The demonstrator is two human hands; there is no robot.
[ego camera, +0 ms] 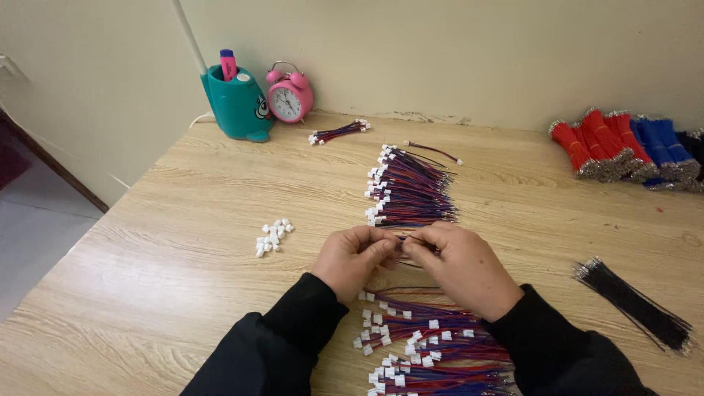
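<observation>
The left hand (354, 258) and right hand (463, 265) pinch 1 thin wire (412, 240) together above the wooden table (169, 242).

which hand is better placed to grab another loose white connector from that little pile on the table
Probably the left hand: the pile of white connectors lies on its side, with bare table between. The right hand would have to cross over.
</observation>
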